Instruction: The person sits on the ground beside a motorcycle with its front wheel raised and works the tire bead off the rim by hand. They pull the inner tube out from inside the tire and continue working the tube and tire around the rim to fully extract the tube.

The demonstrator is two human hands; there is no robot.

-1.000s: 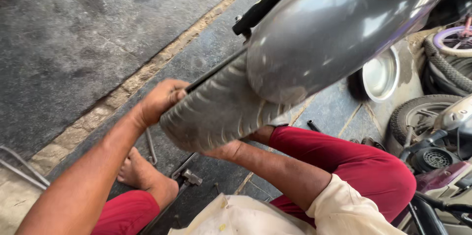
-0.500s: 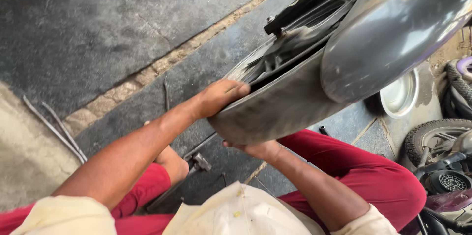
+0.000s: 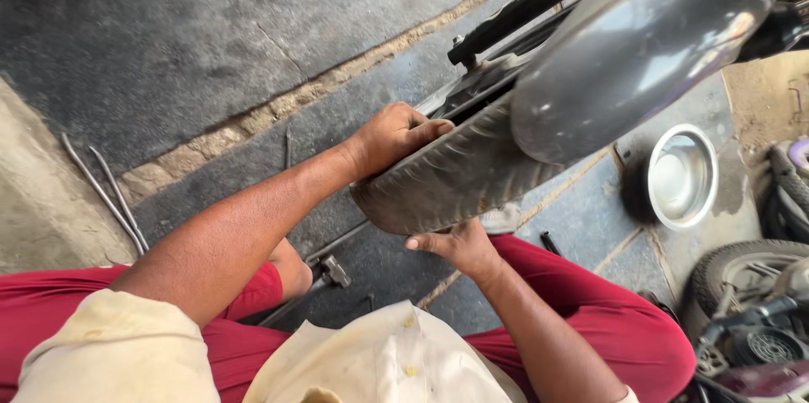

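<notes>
- The left hand (image 3: 394, 137) curls over the top edge of the worn tyre (image 3: 447, 180), fingers closed on it.
- The right hand (image 3: 455, 249) presses against the tyre's underside, fingers loosely bent.
- The tyre sits between both hands, under the grey mudguard (image 3: 640, 40).

The floor (image 3: 211, 40) is dark, worn stone slabs with a sandy joint (image 3: 278, 108) running slantwise across it. Left of that joint, on a paler slab, lie two thin bent metal rods (image 3: 105, 192) side by side. Below the joint, near the red-trousered knee, a hammer (image 3: 324, 272) rests on the dark slab. Well to the right of the joint, a round steel bowl (image 3: 681, 175) sits upright, and beyond it a spare tyre (image 3: 742, 285) lies among machine parts.
</notes>
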